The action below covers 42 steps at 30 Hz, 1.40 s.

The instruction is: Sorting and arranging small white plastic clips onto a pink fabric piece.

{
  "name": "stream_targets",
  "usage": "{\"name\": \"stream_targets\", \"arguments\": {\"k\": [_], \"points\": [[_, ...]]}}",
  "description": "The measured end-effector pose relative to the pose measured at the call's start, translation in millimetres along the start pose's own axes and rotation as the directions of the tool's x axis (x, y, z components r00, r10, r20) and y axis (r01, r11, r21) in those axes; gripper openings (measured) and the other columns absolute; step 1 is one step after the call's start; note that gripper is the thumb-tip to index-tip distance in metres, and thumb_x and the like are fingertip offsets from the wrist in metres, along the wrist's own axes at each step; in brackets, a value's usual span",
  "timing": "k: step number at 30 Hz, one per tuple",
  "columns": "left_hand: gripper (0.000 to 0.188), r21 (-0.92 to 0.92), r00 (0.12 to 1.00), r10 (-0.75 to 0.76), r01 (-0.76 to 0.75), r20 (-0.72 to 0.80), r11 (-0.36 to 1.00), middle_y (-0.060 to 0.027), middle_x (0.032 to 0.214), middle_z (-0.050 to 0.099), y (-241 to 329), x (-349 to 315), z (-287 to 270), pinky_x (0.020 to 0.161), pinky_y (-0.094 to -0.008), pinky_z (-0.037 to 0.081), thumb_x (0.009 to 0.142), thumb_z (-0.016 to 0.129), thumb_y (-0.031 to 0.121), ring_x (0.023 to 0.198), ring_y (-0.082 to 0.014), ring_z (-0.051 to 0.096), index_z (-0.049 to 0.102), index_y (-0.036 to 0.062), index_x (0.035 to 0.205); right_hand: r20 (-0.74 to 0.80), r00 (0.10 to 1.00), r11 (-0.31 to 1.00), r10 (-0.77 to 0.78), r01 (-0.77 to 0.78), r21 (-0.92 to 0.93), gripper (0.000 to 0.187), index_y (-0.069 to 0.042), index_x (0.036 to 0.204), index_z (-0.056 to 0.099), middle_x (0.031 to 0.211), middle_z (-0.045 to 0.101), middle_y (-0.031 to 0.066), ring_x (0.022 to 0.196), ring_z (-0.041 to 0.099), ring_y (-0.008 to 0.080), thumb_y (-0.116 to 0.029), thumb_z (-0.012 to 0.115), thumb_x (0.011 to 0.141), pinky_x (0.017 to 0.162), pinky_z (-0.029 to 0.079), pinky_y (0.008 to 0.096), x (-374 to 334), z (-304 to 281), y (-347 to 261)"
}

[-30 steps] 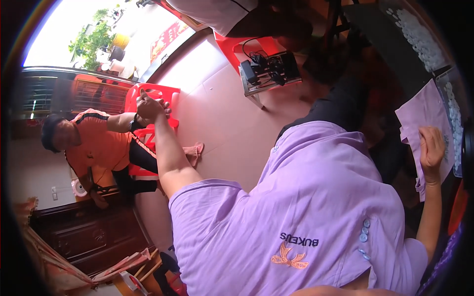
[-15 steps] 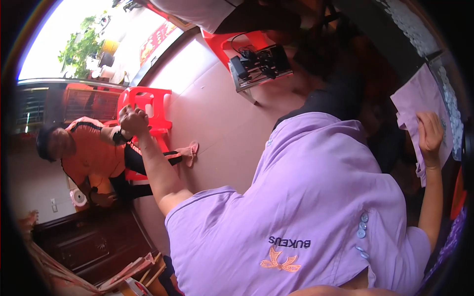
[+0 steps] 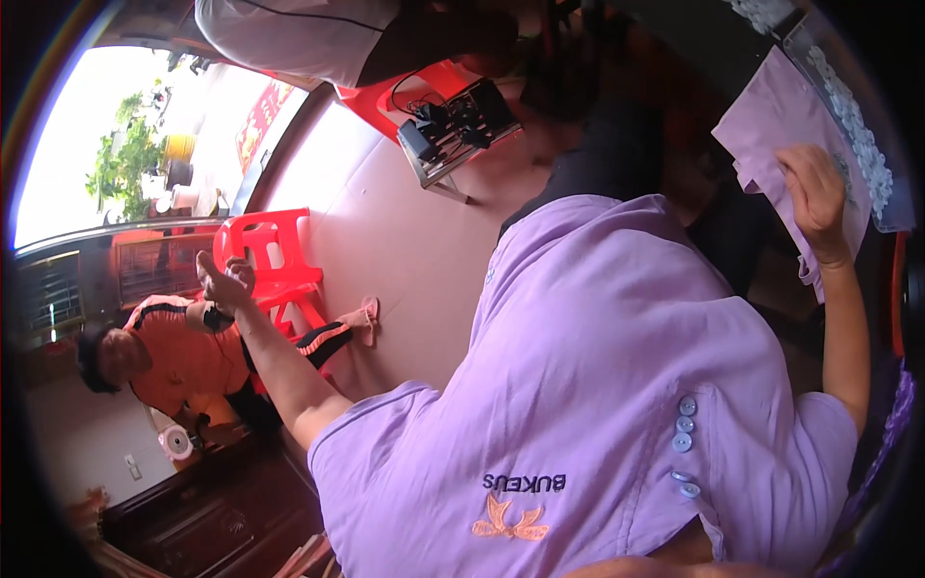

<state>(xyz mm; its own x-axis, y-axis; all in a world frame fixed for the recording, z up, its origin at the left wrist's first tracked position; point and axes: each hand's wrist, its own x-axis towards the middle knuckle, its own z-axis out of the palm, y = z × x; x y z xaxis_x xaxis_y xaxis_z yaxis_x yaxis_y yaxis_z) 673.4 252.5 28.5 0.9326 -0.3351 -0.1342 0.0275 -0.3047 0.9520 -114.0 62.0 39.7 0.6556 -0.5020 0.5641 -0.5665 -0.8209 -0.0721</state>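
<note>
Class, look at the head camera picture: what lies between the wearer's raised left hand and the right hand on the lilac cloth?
Bare pale floor and the wearer's own lilac shirt lie between the left hand and the right hand on the lilac cloth.

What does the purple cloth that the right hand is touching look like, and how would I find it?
Start at the big lilac shirt filling the middle, then follow the bare right arm up to the right hand. Under its fingers lies the purple cloth, a flat, loose piece beside a strip of small white buttons. Unlike the shirt, it is unworn.
</note>
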Motion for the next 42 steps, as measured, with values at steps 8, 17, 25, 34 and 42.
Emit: {"name": "stream_targets", "arguments": {"k": [8,17,25,34,42], "points": [[0.035,0.146,0.695,0.675,-0.716,0.247,0.683,0.0031,0.063,0.043,24,-54,15,0.047,-0.0249,0.037,0.090,0.055,0.045,0.051,-0.0097,0.041,0.060,0.0109,0.097,-0.151,0.977,0.983,-0.148,0.129,-0.129,0.017,-0.001,0.090,0.059,0.085,0.060,0.0100,0.077,0.060,0.0286,-0.008,0.060,0.074,0.068,0.049,0.0406,2,10,16],[0.018,-0.205,0.008,0.936,-0.975,0.352,0.085,0.0015,0.062,0.050,70,-169,288,0.044,-0.0193,0.030,0.089,0.060,0.010,0.048,-0.0051,0.040,0.066,-0.0002,0.103,-0.172,0.985,0.988,0.011,-0.037,-0.148,0.023,-0.007,0.091,0.063,0.084,0.058,0.0063,0.077,0.058,0.0257,-0.007,0.069,0.069,0.069,0.047,0.0364,0,-26,14],[0.012,-0.647,-0.253,0.618,-0.505,0.744,0.571,-0.0022,0.084,0.062,100,-439,433,0.066,-0.0221,0.045,0.082,0.065,-0.005,0.076,-0.0096,0.056,0.067,-0.0004,0.093,-0.262,0.824,0.750,0.503,-0.566,-0.341,0.009,-0.008,0.084,0.060,0.082,0.062,0.0045,0.076,0.062,0.0278,-0.004,0.063,0.077,0.066,0.049,0.0384,-63,-64,50],[0.029,-0.739,-0.587,0.587,-0.674,0.557,0.027,-0.0074,0.109,0.062,89,-497,531,0.088,-0.0397,0.043,0.081,0.069,0.020,0.103,-0.0291,0.055,0.064,0.0065,0.107,-0.403,0.652,0.579,0.642,-0.757,-0.302,0.006,-0.007,0.081,0.060,0.082,0.064,0.0079,0.072,0.063,0.0301,-0.013,0.062,0.080,0.061,0.048,0.0423,-100,-83,61],[0.041,-0.689,-0.634,0.571,-0.708,0.521,-0.157,-0.0114,0.124,0.055,93,-506,529,0.094,-0.0431,0.036,0.084,0.067,0.033,0.112,-0.0298,0.051,0.061,0.0072,0.116,-0.643,0.181,0.526,0.744,-0.752,0.397,0.060,-0.005,0.117,0.041,0.083,0.053,0.0063,0.083,0.058,0.0178,-0.004,0.076,0.067,0.072,0.048,0.0333,-68,-113,105]]}}
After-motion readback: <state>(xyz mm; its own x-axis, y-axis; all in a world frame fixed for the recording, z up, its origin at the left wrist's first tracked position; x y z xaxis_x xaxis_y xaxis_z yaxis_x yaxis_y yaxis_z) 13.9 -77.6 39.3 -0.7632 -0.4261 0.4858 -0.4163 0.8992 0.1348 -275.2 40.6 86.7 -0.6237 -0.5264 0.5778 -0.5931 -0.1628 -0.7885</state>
